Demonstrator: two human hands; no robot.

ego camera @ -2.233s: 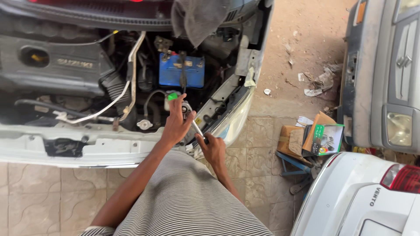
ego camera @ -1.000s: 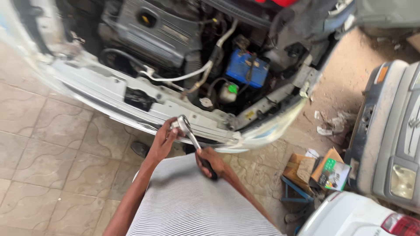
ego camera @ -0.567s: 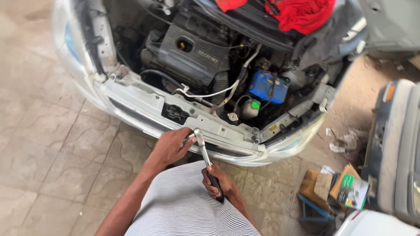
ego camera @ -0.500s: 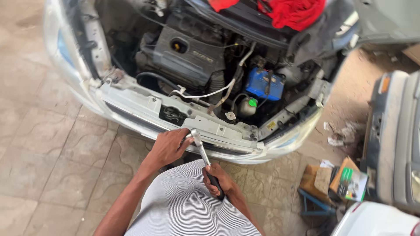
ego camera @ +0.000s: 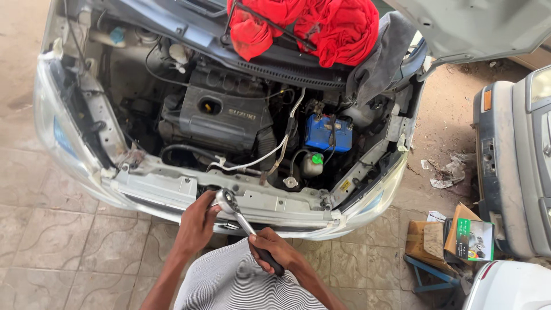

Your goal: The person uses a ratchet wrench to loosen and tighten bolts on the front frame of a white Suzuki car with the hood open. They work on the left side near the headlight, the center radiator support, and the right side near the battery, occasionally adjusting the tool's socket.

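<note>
A silver ratchet wrench [ego camera: 240, 215] with a black grip slants in front of me, its round head toward the car. My right hand [ego camera: 274, 252] is closed around the black grip. My left hand [ego camera: 198, 224] holds the ratchet head, fingers curled on it, just in front of the silver front crossmember [ego camera: 270, 202] of the open engine bay. Behind it sit the dark engine cover [ego camera: 224, 117] and a blue battery [ego camera: 328, 133].
Red cloths [ego camera: 310, 26] and a grey cloth lie at the base of the windscreen. A reservoir with a green cap [ego camera: 316, 159] stands near the battery. Cardboard boxes [ego camera: 459, 238] rest on a blue stand at right. Other cars stand close on the right. Tiled floor [ego camera: 57, 252] lies left.
I have drawn both hands and the ratchet back from the battery area to the front crossmember. My view swung left, then settled on the whole engine bay.
</note>
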